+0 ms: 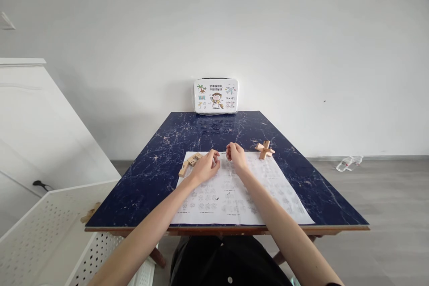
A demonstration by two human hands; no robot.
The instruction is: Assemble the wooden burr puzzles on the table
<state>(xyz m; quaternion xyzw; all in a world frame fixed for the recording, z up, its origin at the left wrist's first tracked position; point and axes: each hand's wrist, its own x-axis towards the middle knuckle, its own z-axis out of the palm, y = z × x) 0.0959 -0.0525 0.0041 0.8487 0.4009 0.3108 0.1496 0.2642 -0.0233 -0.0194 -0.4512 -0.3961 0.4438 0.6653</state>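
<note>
My left hand [207, 166] rests on the printed paper sheet [244, 214], its fingers loosely curled and apart, with nothing seen in them. Beside it, to the left, lie several notched wooden puzzle pieces [184, 168], partly hidden behind the hand. My right hand [236, 156] is at the sheet's far part, fingers folded into a loose fist; nothing shows in it. To the right of that hand, an interlocked wooden burr puzzle [264, 149] stands on the sheet's far right corner, its pieces crossing one another. The sheet carries rows of small diagrams.
A blue marbled table [150, 178] bears the sheet. Against the wall stands a white cartoon-printed case [216, 96]. At the lower left is a white perforated basket [60, 205] with a wooden piece [90, 212] in it. Clear plastic bottles [349, 163] lie on the floor at right.
</note>
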